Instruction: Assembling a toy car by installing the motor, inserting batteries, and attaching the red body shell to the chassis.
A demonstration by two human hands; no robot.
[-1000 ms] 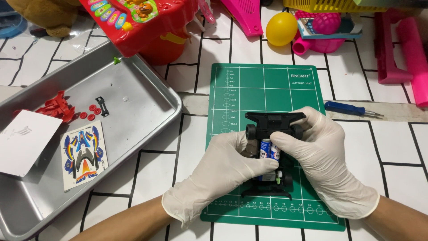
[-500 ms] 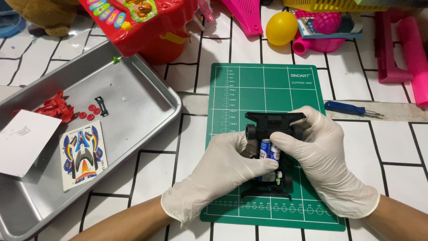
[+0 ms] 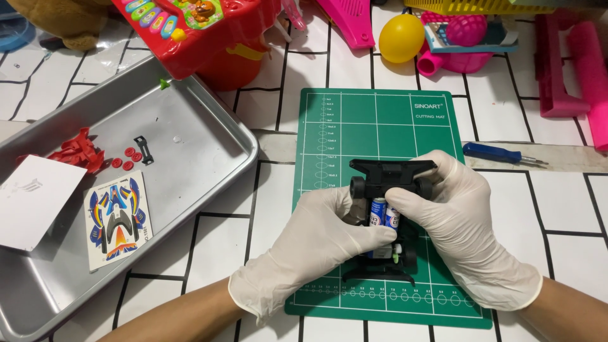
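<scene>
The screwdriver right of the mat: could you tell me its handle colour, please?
Blue, in the head view.

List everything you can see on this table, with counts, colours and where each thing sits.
Toy car chassis: one, black, on the mat, held by both hands.
Batteries: two, blue and silver, in the chassis.
Cutting mat: one, green, centre.
Screwdriver: one, blue, right of the mat.
Metal tray: one, silver, left.
Red parts: several, in the tray.
Sticker sheet: one, multicoloured, in the tray.
Ball: one, yellow, top.
Left hand: white glove, on the chassis.
Right hand: white glove, on the chassis.
</scene>
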